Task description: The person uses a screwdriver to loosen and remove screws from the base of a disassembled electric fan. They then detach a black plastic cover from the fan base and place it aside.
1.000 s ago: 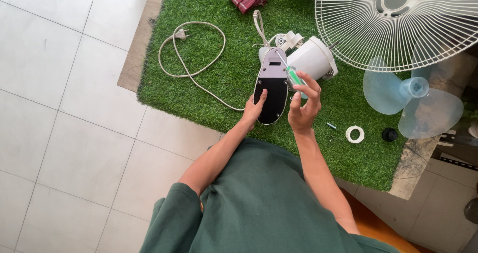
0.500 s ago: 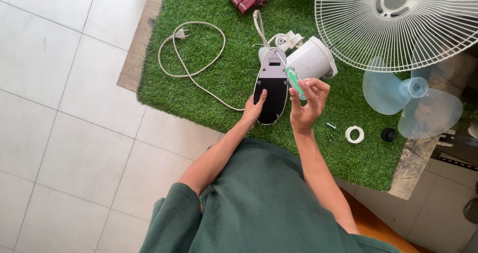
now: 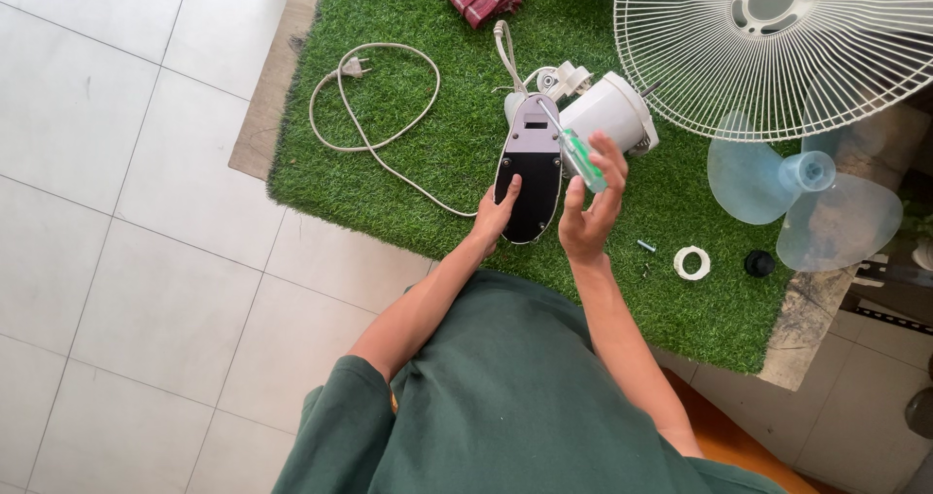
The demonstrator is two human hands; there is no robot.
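Since a moment ago the right hand (image 3: 586, 214) has loosened, its fingers now lightly curled round the green-handled screwdriver (image 3: 581, 159), whose tip is hard to make out, while the left hand (image 3: 496, 212), fingers closed, grips the fan base (image 3: 532, 168) on the grass mat (image 3: 408, 178).

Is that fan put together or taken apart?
Taken apart. The wire guard, the pale blue blade and the white motor body lie separately on the green turf mat.
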